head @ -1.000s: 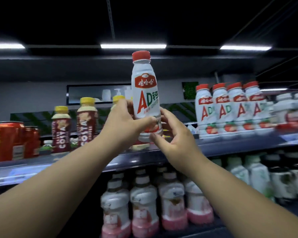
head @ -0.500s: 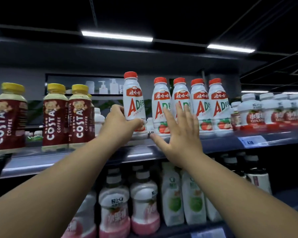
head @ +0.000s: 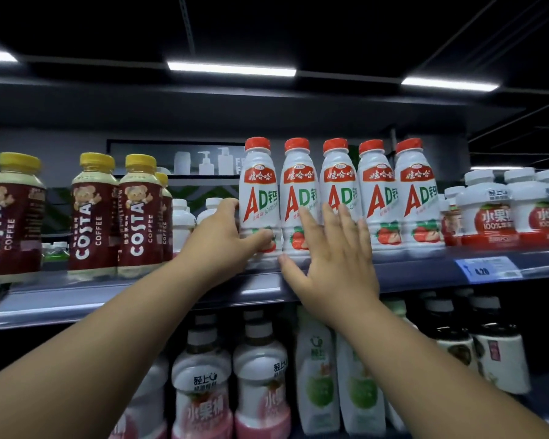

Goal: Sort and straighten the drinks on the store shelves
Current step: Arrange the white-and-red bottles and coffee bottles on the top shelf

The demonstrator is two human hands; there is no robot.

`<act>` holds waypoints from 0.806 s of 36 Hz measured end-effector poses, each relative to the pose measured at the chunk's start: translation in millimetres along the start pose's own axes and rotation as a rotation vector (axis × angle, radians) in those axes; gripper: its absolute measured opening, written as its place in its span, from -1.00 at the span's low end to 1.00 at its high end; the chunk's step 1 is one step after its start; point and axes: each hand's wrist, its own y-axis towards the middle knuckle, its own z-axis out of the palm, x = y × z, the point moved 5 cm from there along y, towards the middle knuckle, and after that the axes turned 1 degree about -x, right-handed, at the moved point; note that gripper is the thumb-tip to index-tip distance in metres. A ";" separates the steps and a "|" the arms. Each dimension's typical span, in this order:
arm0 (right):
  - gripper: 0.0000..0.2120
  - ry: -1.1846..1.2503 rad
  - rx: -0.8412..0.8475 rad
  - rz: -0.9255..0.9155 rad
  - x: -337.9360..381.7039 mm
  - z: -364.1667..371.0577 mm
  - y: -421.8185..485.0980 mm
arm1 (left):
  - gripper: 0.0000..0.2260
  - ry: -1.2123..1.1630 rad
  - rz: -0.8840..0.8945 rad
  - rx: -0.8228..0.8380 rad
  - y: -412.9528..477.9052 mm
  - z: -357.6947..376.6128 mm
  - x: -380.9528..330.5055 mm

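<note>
My left hand (head: 222,245) grips the end bottle (head: 259,185), upright on the shelf (head: 425,274) at twelve o'clock; my right hand (head: 336,264) lies open and flat on its neighbours (head: 300,185) at three o'clock.

On the upper shelf (head: 76,299) five AD milk bottles (head: 339,198) stand upright in a row, touching side by side, at the front edge. To their left, apart from them, stand the Costa coffee bottles (head: 94,213), with small capped bottles (head: 181,223) set further back in the gap between. To the right of the row stand squat fruit drink bottles (head: 488,210), above a price tag (head: 488,270) on the shelf lip. The left hand (head: 216,245) grips the leftmost AD milk bottle (head: 259,198) low on its left side. The right hand (head: 333,261) lies flat before the second and third. Below the shelf stand more drink bottles (head: 200,391), with cartons (head: 317,375) to their right.
</note>
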 end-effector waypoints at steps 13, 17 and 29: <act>-0.25 0.034 -0.007 0.012 -1.1 -2.2 -2.3 | -0.51 0.097 0.083 -0.034 -18.8 -8.1 -9.0; -0.25 0.063 -0.041 0.035 6.5 -7.0 -3.6 | -0.41 0.208 0.175 -0.092 -39.3 -35.4 -8.2; -0.46 0.499 -0.280 -0.389 182.5 4.1 -22.8 | -0.70 0.424 0.116 -0.313 -82.3 -171.6 66.2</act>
